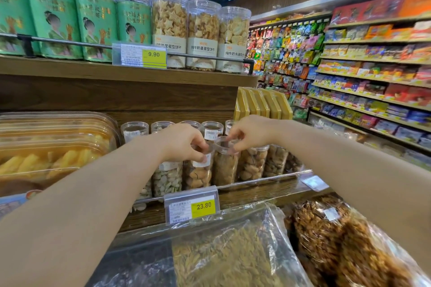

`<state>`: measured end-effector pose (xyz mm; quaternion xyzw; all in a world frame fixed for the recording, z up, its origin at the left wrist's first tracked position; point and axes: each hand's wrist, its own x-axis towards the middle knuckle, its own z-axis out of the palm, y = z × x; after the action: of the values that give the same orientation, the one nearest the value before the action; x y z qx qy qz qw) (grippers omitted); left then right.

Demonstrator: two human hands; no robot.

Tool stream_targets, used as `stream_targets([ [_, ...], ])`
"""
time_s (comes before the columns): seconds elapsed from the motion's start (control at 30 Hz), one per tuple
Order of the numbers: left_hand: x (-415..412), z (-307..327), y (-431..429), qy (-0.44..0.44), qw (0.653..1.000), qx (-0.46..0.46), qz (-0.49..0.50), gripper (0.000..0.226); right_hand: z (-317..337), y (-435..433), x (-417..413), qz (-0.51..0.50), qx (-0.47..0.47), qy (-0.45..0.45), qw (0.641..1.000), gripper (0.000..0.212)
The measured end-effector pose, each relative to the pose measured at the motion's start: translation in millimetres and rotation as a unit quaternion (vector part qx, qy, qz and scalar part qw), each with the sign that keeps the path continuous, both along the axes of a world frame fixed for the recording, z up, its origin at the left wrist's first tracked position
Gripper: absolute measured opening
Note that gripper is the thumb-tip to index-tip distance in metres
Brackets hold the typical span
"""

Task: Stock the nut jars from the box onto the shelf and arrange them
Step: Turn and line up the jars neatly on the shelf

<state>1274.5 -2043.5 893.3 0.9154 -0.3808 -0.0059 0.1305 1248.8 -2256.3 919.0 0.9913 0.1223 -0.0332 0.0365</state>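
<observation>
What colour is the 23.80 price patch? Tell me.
Yellow, on a white price tag clipped to the shelf rail; head view.

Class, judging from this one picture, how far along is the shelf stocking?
Done: a front row of nut jars stands behind the shelf rail. In hand: the left hand and right hand grip two neighbouring jars, straightening them. Left: unclear, since the box is out of view.

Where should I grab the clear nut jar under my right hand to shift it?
Grip the clear plastic nut jar by its lid rim from above, as the right hand does: neighbouring jars crowd its sides and the metal shelf rail blocks its front.
</observation>
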Motion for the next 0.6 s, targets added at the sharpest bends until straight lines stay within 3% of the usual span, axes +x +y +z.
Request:
stream_targets([
  [0.13, -1.3, -0.4, 0.7, -0.012, 1.0, 0.003, -0.002, 0.037, -9.3, 5.3, 7.4, 0.005, -0.045, -0.045, 0.998, 0.036],
  [0.27, -1.0, -1.1, 1.1, -0.012, 1.0, 0.004, -0.005, 0.039, 6.1, -0.9, 2.7, -0.018, 0.042, 0.037, 0.998, 0.041],
  [0.37, -0.3, -2.0, 1.1, -0.007, 1.0, -0.002, -0.002, 0.038, 8.3, -9.6, 2.5, -0.039, 0.038, 0.075, 0.996, 0.056],
  [0.43, 0.0, -2.0, 1.1, -0.003, 1.0, -0.008, -0.004, 0.035, 1.2, -10.0, 5.2, -0.037, 0.021, 0.067, 0.997, 0.063],
  [0.6, 0.8, -2.4, 1.2, 0.0, 1.0, -0.013, -0.003, 0.037, -4.5, -5.9, 7.1, -0.005, 0.016, 0.004, 1.0, 0.057],
])
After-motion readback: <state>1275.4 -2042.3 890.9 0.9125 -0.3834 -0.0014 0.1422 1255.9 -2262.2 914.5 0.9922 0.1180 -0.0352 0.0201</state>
